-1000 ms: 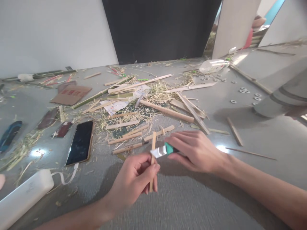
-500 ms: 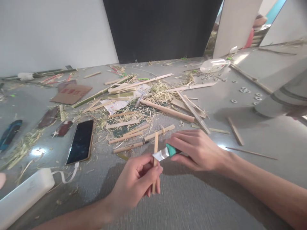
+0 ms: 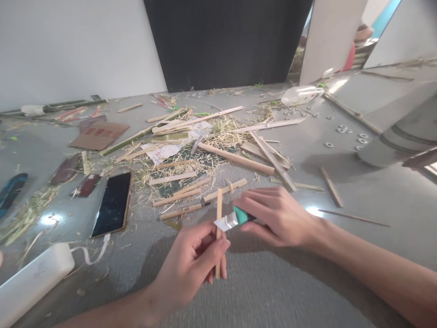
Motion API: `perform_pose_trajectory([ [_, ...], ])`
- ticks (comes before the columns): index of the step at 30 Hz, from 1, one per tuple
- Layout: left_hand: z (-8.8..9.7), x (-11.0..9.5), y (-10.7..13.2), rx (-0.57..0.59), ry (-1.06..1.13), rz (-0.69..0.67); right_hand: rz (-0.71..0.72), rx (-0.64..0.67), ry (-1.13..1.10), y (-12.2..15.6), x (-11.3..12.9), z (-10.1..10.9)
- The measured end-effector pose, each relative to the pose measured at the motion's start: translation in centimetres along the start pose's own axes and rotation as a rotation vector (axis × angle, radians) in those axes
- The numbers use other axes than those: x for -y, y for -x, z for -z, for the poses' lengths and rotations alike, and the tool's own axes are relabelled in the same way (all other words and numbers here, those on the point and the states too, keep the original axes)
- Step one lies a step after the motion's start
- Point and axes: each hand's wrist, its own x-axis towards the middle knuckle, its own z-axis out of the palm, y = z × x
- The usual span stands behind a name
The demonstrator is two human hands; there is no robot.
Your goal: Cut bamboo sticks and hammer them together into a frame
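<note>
Pinched in my left hand (image 3: 196, 259) is a thin, pale bamboo strip (image 3: 219, 202), held upright with its top end free and its lower end showing below the fingers. My right hand (image 3: 273, 214) is closed around a utility knife (image 3: 241, 216) with a green and black handle. The knife's wide silver blade lies across the strip just above my left fingertips, apparently touching it. Just beyond my hands lie a wooden-handled carving tool (image 3: 180, 212) and another short bamboo piece (image 3: 225, 190).
Shavings and bamboo strips cover a dark green mat (image 3: 170, 186) ahead, with a hammer (image 3: 235, 157) across them. Left are a phone (image 3: 112, 205) cabled to a white power bank (image 3: 37, 273) and a blue cutter (image 3: 12, 193). Right are white rings (image 3: 344, 130), a plastic bottle (image 3: 302, 94) and a grey cylinder (image 3: 406, 132).
The whole view has shifted slightly, so most things sit a little further left. Both hands keep their grips, and the blade stays at nearly the same spot on the strip.
</note>
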Motion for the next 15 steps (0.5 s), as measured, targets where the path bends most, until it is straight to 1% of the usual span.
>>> perform_pose_trajectory([
  [2, -0.3, -0.1, 0.4, 0.016, -0.059, -0.032, -0.092, -0.045, 0.067, 0.0, -0.5, 0.3],
  [5, -0.8, 0.1, 0.9, 0.111, -0.135, -0.053, -0.352, -0.17, 0.213, 0.3, -1.8, 1.4],
  [6, -1.0, 0.2, 0.9, 0.141, -0.13, -0.046, -0.412, -0.209, 0.232, 0.4, -2.1, 1.7],
  [7, -1.0, 0.3, 0.9, 0.151, -0.105, -0.033, -0.43, -0.241, 0.223, 0.5, -2.3, 1.8],
  [8, -1.0, 0.3, 0.8, 0.136, -0.068, -0.016, -0.406, -0.263, 0.182, 0.6, -2.3, 1.9],
  [10, -0.8, 0.4, 0.4, 0.052, -0.004, 0.006, -0.259, -0.246, 0.046, 0.5, -1.8, 1.6],
  [12, -0.4, 0.3, 0.0, -0.024, 0.015, 0.006, -0.084, -0.137, -0.04, 0.3, -1.0, 0.9],
  [13, -0.3, 0.2, -0.1, -0.042, 0.013, 0.0, -0.028, -0.079, -0.047, 0.2, -0.6, 0.6],
  [15, -0.1, -0.1, -0.2, -0.04, 0.007, -0.015, -0.002, -0.021, 0.006, 0.1, -0.1, 0.1],
])
